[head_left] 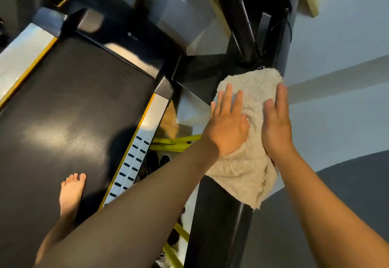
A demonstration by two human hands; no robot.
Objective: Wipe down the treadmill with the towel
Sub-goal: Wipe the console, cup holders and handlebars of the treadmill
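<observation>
My left hand (228,128) and my right hand (275,124) lie side by side on the beige towel (250,173), right of the centre of the frame. The fingers (228,97) of both hands are straight and open, pressing flat on the cloth and not curled around it. The towel is draped over the black handrail (219,215) of the treadmill. In the lower left, my bare foot (72,192) stands on the dark belt (73,99). Yellow bars (174,143) lie on the floor between belt and handrail.
</observation>
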